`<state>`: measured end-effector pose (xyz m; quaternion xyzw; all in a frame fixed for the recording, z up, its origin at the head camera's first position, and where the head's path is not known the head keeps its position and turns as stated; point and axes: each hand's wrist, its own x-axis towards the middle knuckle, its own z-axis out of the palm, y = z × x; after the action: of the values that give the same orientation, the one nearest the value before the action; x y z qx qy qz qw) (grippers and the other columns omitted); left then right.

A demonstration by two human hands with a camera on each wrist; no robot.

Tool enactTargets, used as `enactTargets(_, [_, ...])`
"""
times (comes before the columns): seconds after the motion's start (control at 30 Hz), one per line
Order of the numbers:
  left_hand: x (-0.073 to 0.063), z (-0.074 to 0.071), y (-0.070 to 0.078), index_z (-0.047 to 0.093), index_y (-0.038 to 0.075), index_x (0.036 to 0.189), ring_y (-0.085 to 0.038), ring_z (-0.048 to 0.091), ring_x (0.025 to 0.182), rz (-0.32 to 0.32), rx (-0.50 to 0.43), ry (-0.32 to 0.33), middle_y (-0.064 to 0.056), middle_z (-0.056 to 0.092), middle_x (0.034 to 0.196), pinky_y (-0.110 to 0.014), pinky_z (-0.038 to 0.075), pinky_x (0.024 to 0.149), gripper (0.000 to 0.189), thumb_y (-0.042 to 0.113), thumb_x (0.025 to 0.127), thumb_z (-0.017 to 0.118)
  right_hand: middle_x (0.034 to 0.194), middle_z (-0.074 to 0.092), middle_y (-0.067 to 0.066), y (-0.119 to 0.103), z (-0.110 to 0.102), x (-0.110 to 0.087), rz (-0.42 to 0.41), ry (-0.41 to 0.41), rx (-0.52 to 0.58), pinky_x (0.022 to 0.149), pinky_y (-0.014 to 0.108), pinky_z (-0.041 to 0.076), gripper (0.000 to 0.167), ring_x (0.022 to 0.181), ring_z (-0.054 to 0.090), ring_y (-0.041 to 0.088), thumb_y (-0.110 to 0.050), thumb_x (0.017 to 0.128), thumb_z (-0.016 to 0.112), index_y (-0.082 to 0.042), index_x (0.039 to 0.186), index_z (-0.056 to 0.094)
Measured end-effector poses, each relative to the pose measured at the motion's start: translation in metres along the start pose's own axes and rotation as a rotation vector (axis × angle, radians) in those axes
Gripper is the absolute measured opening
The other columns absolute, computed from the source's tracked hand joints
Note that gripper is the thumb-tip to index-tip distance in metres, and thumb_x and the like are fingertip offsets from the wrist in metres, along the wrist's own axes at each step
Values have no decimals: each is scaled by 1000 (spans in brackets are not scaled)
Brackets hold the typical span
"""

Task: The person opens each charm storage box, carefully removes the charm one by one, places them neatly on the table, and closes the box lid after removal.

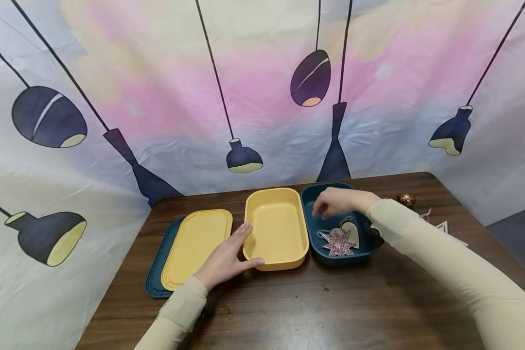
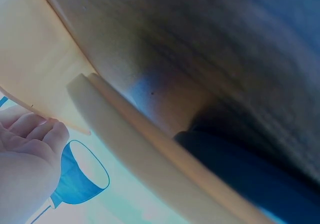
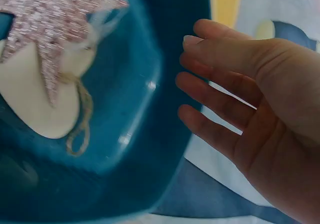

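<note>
Blue box [image 1: 332, 258] sits right of center in the head view's frame, on a brown table [image 1: 288, 311], its left side right beside the yellow box [image 1: 275, 231], which takes up mid-frame & shows a bare floor. In the blue box, toward its near end: pink glitter star [image 1: 339, 244], lying partly on top of a pale heart [image 1: 352, 236] w/ a twine loop [image 3: 85, 107]; both also show in upper left of the right-wrist view. R hand [image 1: 338, 201] is over the blue box's far part, wrist bent, fingers pointing down; right-wrist view has the fingers a bit apart, loosely bent, nothing btwn them. Can't tell if fingertips touch the box wall. L hand [image 1: 232, 257] is at the yellow box's left side & near-left corner, fingers together, thumb spread away from them toward the near edge; can't tell how firmly they press. Left of that, lower left of frame, yellow lid [image 1: 197, 245] lies on a blue lid [image 1: 157, 270], offset so only a strip of the lower one shows. Far right, beyond the R sleeve [image 1: 442, 272]: shiny coppery ball [image 1: 406, 199] & some white pieces [image 1: 444, 227], partly hidden by the arm. Upper frame = pastel cloth backdrop [image 1: 271, 87] w/ dark hanging lamps printed on it. Left-wrist view is blurry in spots.
</note>
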<state>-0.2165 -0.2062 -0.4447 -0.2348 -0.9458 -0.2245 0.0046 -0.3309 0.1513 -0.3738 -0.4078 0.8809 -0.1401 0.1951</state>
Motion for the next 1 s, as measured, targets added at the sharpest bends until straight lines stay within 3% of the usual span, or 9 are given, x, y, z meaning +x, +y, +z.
enactTargets(0.3, [-3, 1, 0, 30, 14, 160, -16, 22, 151, 9, -1, 3, -3, 25, 165, -49, 34, 115, 105, 76, 81, 64, 109, 71, -4, 1, 24, 6, 40, -143, 31, 87, 35, 56, 43, 101, 65, 16, 13, 88, 63, -18, 113, 78])
enactTargets(0.5, [-3, 2, 1, 29, 14, 160, -16, 22, 151, 3, -1, 5, -2, 24, 165, -49, 34, 115, 105, 75, 82, 64, 111, 70, -3, 2, 28, 7, 32, -166, 11, 88, 35, 56, 48, 103, 64, 18, 17, 85, 62, -19, 114, 78])
enactTargets(1.0, [-2, -1, 0, 29, 16, 160, -16, 23, 151, 4, 6, 7, -2, 24, 165, -47, 34, 116, 106, 76, 81, 64, 101, 70, -4, 0, 26, 11, 46, -178, -3, 77, 30, 57, 40, 90, 64, 13, 15, 86, 61, -16, 104, 79])
